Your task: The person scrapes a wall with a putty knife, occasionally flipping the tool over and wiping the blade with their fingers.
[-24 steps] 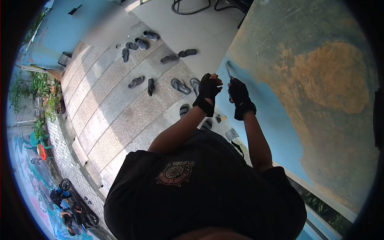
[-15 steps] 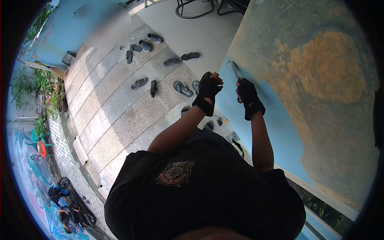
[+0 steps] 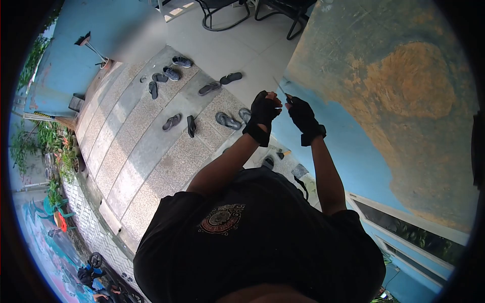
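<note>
My right hand [image 3: 304, 115], in a black fingerless glove, is closed around the handle of a scraper [image 3: 279, 86] with a thin metal blade. The blade points up and to the left, seen nearly edge-on by the edge of the wall [image 3: 331, 129]. Close beside it, my left hand [image 3: 264, 110] wears a matching glove. Its fingers are curled in; whether anything is inside them is hidden. On the wall, light blue paint borders a large worn patch [image 3: 414, 86] of brown and grey-green.
Several sandals [image 3: 228, 120] and shoes [image 3: 182, 61] lie on the paved floor [image 3: 151, 161] to the left. Black metal-framed chairs [image 3: 225, 20] stand at the top. Brooms [image 3: 65, 121], plants [image 3: 65, 156] and a motorbike [image 3: 96, 260] with a person are farther left.
My right hand has moved left and slightly up, bringing the scraper away from the wall's painted face and nearer my left hand. The view has turned a little.
</note>
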Available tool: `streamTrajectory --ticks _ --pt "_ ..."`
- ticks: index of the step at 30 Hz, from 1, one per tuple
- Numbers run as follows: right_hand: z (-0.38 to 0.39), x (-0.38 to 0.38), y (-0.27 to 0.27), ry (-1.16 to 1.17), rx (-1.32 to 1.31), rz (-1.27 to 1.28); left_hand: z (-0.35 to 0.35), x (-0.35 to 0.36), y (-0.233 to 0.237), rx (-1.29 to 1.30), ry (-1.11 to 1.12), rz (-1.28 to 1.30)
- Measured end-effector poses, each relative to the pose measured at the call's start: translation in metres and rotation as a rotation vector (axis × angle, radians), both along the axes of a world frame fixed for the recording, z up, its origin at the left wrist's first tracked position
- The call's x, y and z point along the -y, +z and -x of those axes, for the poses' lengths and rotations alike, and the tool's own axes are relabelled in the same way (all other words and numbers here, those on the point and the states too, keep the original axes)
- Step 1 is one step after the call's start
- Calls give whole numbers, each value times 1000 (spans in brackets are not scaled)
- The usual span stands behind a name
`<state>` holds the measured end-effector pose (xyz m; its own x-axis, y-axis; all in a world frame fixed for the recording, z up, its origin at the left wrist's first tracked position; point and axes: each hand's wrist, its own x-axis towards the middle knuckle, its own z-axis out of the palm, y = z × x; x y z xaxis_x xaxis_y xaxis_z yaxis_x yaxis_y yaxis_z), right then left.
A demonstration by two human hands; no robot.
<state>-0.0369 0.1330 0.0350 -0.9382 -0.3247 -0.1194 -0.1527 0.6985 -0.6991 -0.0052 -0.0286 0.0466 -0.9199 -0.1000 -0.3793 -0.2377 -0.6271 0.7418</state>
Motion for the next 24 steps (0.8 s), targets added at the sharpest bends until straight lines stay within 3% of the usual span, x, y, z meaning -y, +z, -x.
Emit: streamTrajectory --ticks 4,5,7,9,11,13,19,21,22,24 --pt "-5 15 21 -177 -225 211 5 24 0 29 -40 -5" --pt "8 10 0 -294 -143 227 5 30 1 20 -44 0" --pt "9 16 1 -394 540 113 4 43 0 7 -65 -13" --pt "-11 13 -55 -120 -264 -76 7 55 -3 -18 -85 -28" --pt "-31 24 -48 -179 -216 7 9 65 -16 -35 -165 -52" --pt "-56 42 -9 -478 315 378 8 68 -21 22 -196 -39" --pt "-79 41 0 -498 315 575 23 39 -39 124 -430 -13" --pt "-81 41 14 -468 336 638 28 24 -42 52 -610 -165" --pt "-82 49 31 -487 363 758 31 13 -52 -28 -649 -388" --pt "-79 45 37 -504 390 871 42 -12 -59 -57 -638 -504"
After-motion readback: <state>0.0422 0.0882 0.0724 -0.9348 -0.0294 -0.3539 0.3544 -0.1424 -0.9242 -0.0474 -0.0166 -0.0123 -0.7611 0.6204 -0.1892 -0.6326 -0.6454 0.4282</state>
